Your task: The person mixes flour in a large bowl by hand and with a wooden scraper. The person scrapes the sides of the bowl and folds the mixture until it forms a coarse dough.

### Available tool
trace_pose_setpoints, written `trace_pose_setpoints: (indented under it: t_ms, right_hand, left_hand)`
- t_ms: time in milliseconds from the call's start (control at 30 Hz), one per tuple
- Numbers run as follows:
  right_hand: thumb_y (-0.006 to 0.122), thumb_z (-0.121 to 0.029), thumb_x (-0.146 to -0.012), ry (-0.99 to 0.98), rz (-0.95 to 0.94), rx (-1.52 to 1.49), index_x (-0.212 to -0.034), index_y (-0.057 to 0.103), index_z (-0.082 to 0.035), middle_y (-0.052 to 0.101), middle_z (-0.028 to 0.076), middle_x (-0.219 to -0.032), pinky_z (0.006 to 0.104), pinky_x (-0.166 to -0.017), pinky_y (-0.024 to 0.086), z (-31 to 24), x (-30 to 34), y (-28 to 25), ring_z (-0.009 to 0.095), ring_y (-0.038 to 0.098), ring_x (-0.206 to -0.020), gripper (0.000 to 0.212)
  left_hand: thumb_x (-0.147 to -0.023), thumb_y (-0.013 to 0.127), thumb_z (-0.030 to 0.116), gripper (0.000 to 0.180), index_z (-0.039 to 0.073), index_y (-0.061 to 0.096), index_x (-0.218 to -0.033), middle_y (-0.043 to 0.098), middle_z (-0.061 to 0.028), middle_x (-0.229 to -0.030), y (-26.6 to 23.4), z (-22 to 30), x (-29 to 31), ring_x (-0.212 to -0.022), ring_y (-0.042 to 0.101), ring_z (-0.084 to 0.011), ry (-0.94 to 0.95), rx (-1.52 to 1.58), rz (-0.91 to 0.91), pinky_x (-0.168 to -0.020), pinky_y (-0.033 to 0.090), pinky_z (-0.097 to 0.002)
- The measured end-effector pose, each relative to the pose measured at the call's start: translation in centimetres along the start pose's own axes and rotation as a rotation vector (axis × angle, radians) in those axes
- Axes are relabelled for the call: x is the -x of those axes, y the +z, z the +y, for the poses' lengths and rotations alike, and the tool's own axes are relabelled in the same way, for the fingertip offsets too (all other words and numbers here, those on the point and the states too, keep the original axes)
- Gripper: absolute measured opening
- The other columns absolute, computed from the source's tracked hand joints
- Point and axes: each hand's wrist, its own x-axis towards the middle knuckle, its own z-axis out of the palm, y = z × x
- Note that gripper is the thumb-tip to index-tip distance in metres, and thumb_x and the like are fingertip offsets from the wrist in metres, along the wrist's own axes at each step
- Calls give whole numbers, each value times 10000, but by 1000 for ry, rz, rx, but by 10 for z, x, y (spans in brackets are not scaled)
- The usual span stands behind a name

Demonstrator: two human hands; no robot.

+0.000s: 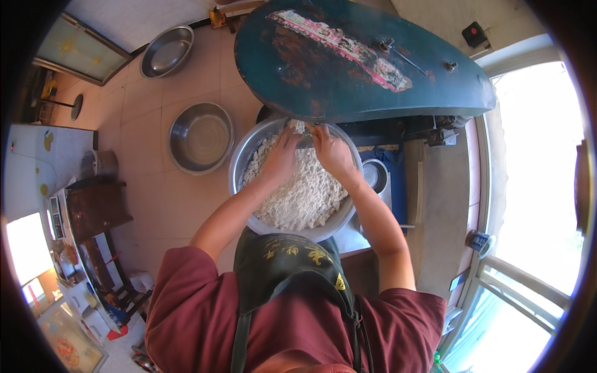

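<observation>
A large metal basin (235, 177) full of crumbly whitish dough (301, 199) stands in front of my body. Both my arms reach over it to its far side. A clump of the dough (297, 126) shows at the far rim, between my fingers. My left hand (281, 156) is closed on the clump from the left. From the right, my right hand (334, 151) curls its fingers toward the same clump, fingertips partly hidden. Just beyond both hands bulges the rounded edge of a big dark green machine cover (354, 68), worn and with a torn strip of paper.
On the tiled floor (146, 205) to the left are a metal basin (202, 138) and a farther oval one (168, 52). A smaller metal bowl (375, 175) sits right of the large basin. A can (477, 240) stands by the bright window at right.
</observation>
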Motion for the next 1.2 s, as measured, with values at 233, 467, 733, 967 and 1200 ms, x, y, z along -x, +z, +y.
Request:
trace_pose_setpoints:
  t_ms: [233,467,733,967,1200]
  right_hand:
    - [486,-249,-1001,-32,-76,139,-1130,528,-47,671,211,-683,489,-536,549,13,-28,38,402,675,-621,243]
    - [488,-230,-995,56,-119,-2,-1112,506,-57,655,251,-678,561,-582,517,6,-8,2,463,638,-621,210]
    - [539,-222,-972,85,-69,-7,-1076,554,-46,661,249,-690,559,-587,523,22,19,0,448,649,-624,205]
    - [536,-179,-977,-26,-248,43,-1271,536,-24,670,265,-811,519,-580,552,-18,27,15,394,682,-660,332]
    - [501,-234,-991,38,-169,77,-1234,518,-40,671,215,-673,488,-547,558,-15,-4,16,414,673,-607,312]
  left_hand:
    - [-920,550,55,250,14,587,-1164,599,-222,-1216,17,-53,63,-1147,564,-434,-105,-12,-91,-972,456,-494]
    - [-947,572,201,301,43,621,-1199,636,-209,-1197,81,-120,-13,-1132,584,-375,-285,42,-263,-982,460,-448]
    - [-945,571,372,492,69,548,-1333,565,-146,-1370,91,-74,-59,-1309,496,-282,-369,-69,-571,-1089,382,-437]
    - [-1012,445,445,479,42,594,-1223,620,-141,-1274,77,-57,-24,-1181,584,-273,-726,405,-744,-997,475,-393]
    - [-942,442,684,787,75,468,-1440,539,-202,-1411,36,-57,-4,-1297,522,-333,-234,-163,-900,-1050,450,-467]
